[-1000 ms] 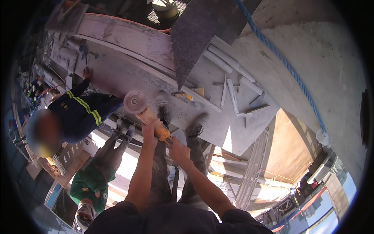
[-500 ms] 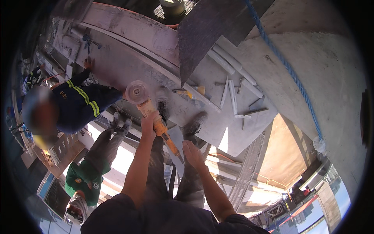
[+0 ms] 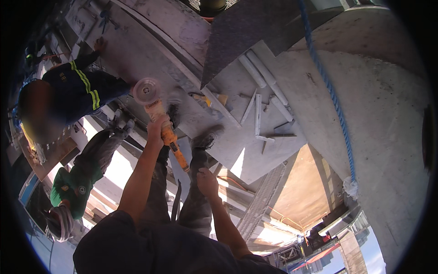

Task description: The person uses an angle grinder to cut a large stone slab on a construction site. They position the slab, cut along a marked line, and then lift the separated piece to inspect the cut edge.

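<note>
My left hand (image 3: 157,128) grips the body of a yellow angle grinder (image 3: 168,136), which points away from me over my legs with its pale disc (image 3: 147,91) at the upper end. My right hand (image 3: 207,180) is just right of the grinder's rear end, apparently apart from it, with fingers curled; what they hold, if anything, is hidden. Under the disc and my feet (image 3: 204,139) lies a pale platform (image 3: 232,148), where a yellow-handled tool (image 3: 212,100) rests by several loose grey bars (image 3: 258,114).
A worker in dark striped clothing (image 3: 84,91) crouches left; another in green (image 3: 75,189) is lower left. A blue rope (image 3: 333,100) runs down the right over concrete (image 3: 383,137). A dark panel (image 3: 242,32) lies ahead. Past the platform's edge, a lower level (image 3: 301,182) shows.
My right hand has left the grinder's rear end, where it held on a second ago, and sits to its right. The camera view has shifted, and the scene sits further left in the frame.
</note>
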Available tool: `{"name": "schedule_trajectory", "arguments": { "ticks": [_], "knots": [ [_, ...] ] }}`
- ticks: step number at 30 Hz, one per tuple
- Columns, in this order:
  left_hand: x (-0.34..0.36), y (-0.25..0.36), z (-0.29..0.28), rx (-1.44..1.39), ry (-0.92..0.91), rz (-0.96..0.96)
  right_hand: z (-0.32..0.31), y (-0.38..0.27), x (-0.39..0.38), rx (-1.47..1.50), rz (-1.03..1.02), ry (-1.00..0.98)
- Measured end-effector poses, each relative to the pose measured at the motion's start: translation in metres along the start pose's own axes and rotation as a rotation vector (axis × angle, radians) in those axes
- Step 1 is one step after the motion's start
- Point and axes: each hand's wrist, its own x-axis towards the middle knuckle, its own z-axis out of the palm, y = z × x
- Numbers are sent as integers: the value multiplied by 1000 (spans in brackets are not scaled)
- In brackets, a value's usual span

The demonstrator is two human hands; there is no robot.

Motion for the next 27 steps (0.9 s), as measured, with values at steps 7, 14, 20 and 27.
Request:
{"name": "schedule_trajectory", "arguments": {
  "ticks": [7, 14, 20, 27],
  "knots": [
    [-2, -15, 1, 29, 20, -24, -1, 8, 6, -10, -23, 8],
    [-6, -10, 11, 29, -22, 12, 1, 12, 21, 40, -78, 20],
    [-3, -6, 15, 36, -16, 35, -2, -16, 33, 71, 4, -36],
    [3, -5, 9, 64, -11, 22, -7, -65, 45, 103, 0, -106]
  ]
}}
